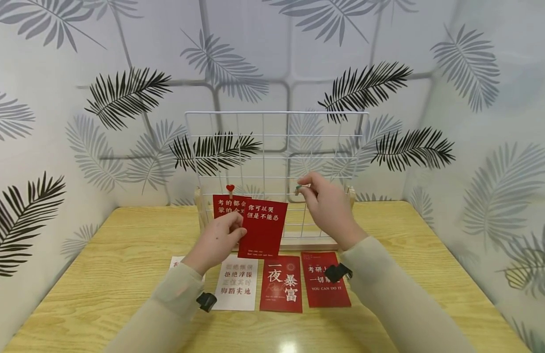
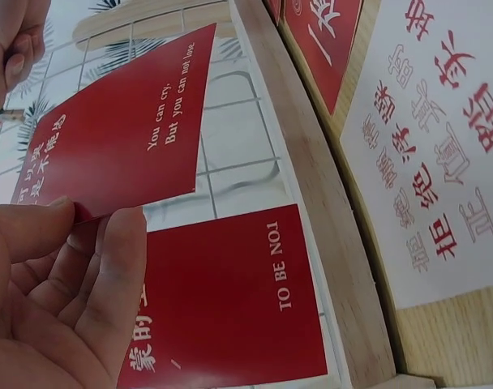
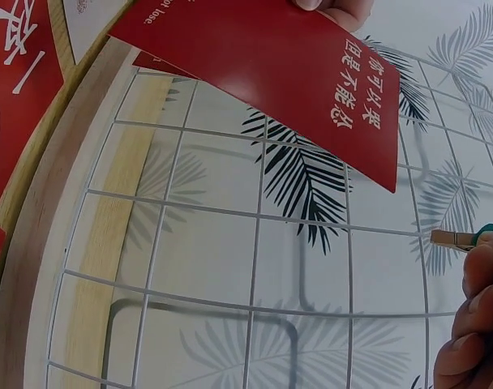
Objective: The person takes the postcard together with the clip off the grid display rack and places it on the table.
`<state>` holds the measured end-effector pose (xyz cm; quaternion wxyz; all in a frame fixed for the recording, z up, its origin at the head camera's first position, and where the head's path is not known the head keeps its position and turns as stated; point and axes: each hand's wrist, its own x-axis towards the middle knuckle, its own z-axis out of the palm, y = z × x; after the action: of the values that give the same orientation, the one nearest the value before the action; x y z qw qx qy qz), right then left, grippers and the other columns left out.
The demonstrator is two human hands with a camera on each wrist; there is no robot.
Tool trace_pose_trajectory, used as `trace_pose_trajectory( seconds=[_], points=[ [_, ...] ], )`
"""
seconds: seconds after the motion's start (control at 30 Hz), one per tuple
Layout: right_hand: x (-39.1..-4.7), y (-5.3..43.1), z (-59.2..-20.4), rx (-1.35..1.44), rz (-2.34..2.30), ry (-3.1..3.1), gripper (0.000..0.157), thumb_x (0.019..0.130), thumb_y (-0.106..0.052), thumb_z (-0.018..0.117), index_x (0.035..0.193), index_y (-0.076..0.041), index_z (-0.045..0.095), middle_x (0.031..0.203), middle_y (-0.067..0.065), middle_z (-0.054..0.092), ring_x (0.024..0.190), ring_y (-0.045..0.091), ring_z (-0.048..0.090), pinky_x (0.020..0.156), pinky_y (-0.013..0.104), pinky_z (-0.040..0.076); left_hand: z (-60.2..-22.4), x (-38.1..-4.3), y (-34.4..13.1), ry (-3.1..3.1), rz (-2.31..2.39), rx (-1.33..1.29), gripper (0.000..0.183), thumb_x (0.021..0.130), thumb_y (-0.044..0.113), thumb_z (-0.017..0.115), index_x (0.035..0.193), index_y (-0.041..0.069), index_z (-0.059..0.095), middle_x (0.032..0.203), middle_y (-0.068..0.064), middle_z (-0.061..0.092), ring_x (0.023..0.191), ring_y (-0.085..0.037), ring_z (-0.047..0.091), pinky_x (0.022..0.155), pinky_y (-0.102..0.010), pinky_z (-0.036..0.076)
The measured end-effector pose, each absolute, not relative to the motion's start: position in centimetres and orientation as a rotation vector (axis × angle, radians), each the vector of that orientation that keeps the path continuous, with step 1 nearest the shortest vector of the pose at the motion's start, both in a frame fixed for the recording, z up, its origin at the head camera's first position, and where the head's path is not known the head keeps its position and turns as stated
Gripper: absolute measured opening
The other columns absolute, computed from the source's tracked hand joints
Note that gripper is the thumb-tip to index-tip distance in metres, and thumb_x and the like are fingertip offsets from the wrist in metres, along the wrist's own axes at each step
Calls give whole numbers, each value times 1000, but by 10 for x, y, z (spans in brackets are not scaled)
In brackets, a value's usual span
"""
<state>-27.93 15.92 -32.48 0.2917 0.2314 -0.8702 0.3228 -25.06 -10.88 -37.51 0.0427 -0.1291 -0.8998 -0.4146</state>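
My left hand [image 1: 221, 240] pinches a red card [image 1: 262, 229] by its left edge, thumb in front and fingers behind, upright before the white wire grid rack [image 1: 276, 113]. In my right hand [image 1: 327, 206] a small wooden clothespin [image 3: 451, 237] with a teal piece at its end is pinched between thumb and fingers, close to the grid wires. Another red card [image 2: 238, 300] hangs on the grid to the left, under a clip with a red heart [image 1: 230, 188]. The held card partly covers it in the head view.
On the wooden table [image 1: 140, 235] before the rack lie a white card with lettering [image 1: 237, 284], a red card with large white characters [image 1: 281, 289] and a further red card [image 1: 327, 291]. Another white card sits mostly behind the left wrist. Leaf-patterned panels stand behind.
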Motion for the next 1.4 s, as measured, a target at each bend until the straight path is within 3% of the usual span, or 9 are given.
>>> trace_pose_trajectory(
  seconds=[0.27,1.4],
  points=[
    [-273,166,-327,617,892,-2331,12,102,-17,63,113,-13,66,67,-6,58,48,14,42,46,31,37,-377,-246,-117,-2777,-1256,-342,7,99,14,67,98,13,60,88,-2,64,77,-20,63,72,-33,57],
    [-258,208,-341,485,991,-2364,15,103,-21,61,115,-16,68,66,-2,56,51,18,46,49,34,38,-381,-236,-147,-2791,-1196,-355,6,99,10,65,99,8,59,89,-4,64,76,-24,65,67,-33,55]
  ],
)
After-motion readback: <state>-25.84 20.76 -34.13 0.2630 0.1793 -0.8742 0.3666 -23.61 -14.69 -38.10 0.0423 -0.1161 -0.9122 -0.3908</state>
